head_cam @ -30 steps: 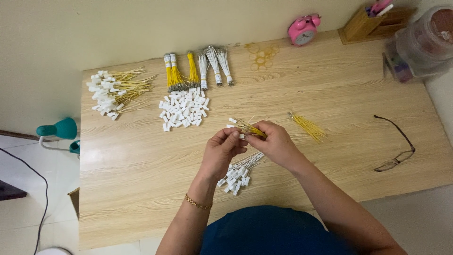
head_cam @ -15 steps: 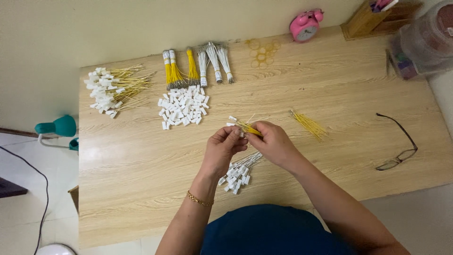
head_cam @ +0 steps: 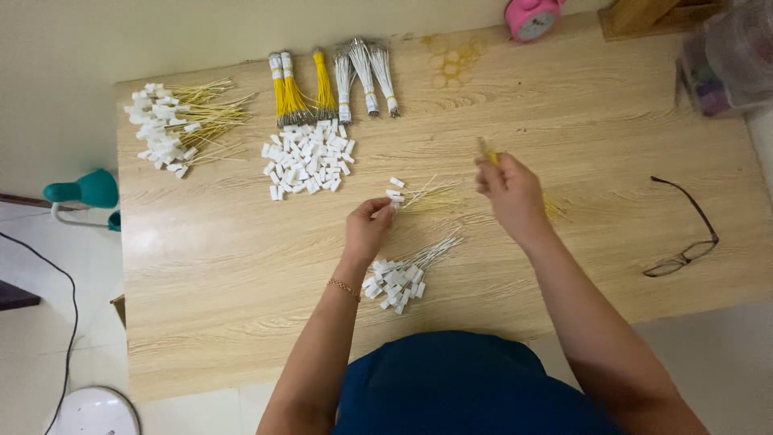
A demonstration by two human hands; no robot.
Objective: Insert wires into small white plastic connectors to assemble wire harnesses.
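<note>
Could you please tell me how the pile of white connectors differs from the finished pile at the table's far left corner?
The pile of white connectors is loose white blocks with no wires; the finished pile has yellow wires sticking out to the right. The connector pile lies nearer the table's middle, below the bundles. Both rest untouched on the wooden table.

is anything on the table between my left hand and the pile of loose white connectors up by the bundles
Nothing visible: bare wooden table lies between the left hand, holding a small white plastic connector on yellow wires, and the pile of loose white connectors.
</note>
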